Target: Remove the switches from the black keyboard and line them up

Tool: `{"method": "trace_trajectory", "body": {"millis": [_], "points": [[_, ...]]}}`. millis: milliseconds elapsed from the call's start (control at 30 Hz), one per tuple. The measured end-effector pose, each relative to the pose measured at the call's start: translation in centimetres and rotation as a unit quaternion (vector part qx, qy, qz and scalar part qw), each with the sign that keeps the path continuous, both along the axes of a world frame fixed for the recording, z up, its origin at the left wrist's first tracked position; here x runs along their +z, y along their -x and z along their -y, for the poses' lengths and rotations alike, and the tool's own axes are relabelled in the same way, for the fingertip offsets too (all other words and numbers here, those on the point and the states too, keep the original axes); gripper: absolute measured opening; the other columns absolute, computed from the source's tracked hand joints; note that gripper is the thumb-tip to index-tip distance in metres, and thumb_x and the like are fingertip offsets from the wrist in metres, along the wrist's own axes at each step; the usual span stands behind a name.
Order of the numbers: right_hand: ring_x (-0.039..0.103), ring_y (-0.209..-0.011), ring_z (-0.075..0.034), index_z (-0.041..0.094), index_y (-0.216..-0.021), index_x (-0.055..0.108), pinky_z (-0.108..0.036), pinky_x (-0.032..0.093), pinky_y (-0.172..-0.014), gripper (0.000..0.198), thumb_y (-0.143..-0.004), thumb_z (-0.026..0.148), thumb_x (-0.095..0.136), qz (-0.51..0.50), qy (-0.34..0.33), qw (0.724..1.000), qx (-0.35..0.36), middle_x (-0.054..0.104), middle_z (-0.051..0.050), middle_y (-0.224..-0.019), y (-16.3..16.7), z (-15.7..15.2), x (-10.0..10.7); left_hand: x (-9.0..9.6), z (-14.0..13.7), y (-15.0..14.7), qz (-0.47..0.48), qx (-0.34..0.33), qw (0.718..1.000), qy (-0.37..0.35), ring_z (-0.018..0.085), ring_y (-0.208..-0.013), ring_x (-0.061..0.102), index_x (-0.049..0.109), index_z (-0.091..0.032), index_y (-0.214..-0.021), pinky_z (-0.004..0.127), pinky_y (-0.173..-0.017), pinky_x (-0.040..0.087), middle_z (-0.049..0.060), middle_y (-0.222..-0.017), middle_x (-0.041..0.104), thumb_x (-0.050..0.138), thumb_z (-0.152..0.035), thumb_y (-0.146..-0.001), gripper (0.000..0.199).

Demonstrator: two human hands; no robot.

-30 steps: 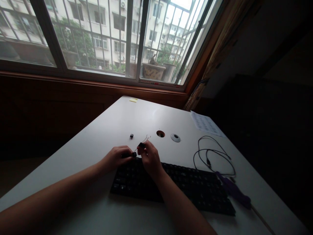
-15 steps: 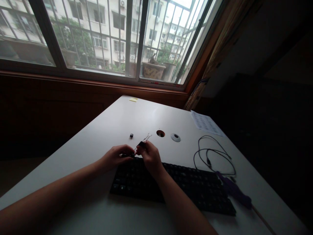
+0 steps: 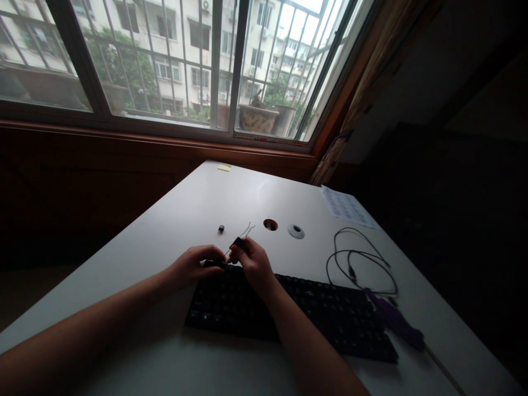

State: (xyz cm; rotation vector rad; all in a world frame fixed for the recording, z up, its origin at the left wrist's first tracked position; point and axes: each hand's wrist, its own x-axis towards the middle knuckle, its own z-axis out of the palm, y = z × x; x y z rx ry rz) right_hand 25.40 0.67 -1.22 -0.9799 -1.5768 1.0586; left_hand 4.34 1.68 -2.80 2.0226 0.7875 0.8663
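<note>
A black keyboard (image 3: 330,311) lies at a slant across the white table. My left hand (image 3: 198,264) is at its far left corner, with fingers and thumb closed on the edge there. In my right hand (image 3: 254,263) is a keycap puller (image 3: 238,242) with a dark middle and thin wire prongs at both ends. One pair of prongs points up and away; the other reaches down to the keys beside my left fingertips. Whether those lower wires grip a key is too small to tell. A loose black keycap (image 3: 221,228) rests on the table beyond my hands.
Behind the keyboard are a round cable hole (image 3: 270,225) and its grey cover (image 3: 296,231). A coiled black cable (image 3: 350,253) and a purple brush-like duster (image 3: 398,324) lie to the right. Printed paper (image 3: 348,208) and a yellow sticky note (image 3: 224,168) are farther back.
The keycap puller has shifted very slightly, its upper prongs a little higher and to the left. My left hand stays at the keyboard's corner.
</note>
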Motion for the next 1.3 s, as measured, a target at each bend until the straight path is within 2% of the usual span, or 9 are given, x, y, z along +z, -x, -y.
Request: {"method": "trace_trajectory", "body": {"millis": [400,567,1067,1300], "points": [[0.064,-0.066,-0.016,0.019,-0.083,0.061,-0.028,0.049,-0.065,0.010,-0.088,0.028,0.061,-0.011,0.005,1.000,0.009,0.068,-0.002,-0.074,-0.06,-0.10,-0.16,-0.58,-0.25,0.26,0.014,0.015,1.000,0.023,0.021,-0.090,0.071,0.067,-0.015,-0.097,0.031,-0.081,0.056,0.006,-0.095,0.074,0.073,-0.028,-0.084,0.019],[0.066,-0.066,-0.016,0.019,-0.083,0.061,-0.028,0.051,-0.064,0.011,-0.088,0.029,0.062,-0.020,0.019,0.999,0.018,0.068,-0.002,-0.073,-0.04,-0.11,-0.19,-0.80,-0.32,0.25,0.016,0.021,1.000,0.009,0.019,-0.085,0.070,0.067,-0.016,-0.094,0.030,-0.079,0.056,0.005,-0.091,0.073,0.072,-0.027,-0.083,0.016],[0.068,-0.058,-0.017,0.020,-0.086,0.057,-0.029,0.053,-0.059,0.011,-0.088,0.030,0.060,-0.054,0.077,0.994,0.054,0.067,0.000,-0.063,0.05,0.04,-0.10,-0.23,-0.35,0.22,-0.006,0.000,1.000,0.009,0.018,-0.084,0.069,0.069,-0.016,-0.094,0.028,-0.078,0.053,0.004,-0.091,0.074,0.069,-0.024,-0.084,0.012],[0.069,-0.059,-0.018,0.020,-0.087,0.057,-0.029,0.054,-0.060,0.017,-0.089,0.036,0.061,-0.065,0.058,0.995,0.045,0.067,0.000,-0.064,0.09,-0.14,-0.50,-0.29,-0.68,0.44,-0.010,-0.018,1.000,0.018,0.019,-0.086,0.069,0.069,-0.016,-0.097,0.030,-0.080,0.053,0.005,-0.094,0.074,0.068,-0.025,-0.085,0.016]]}}
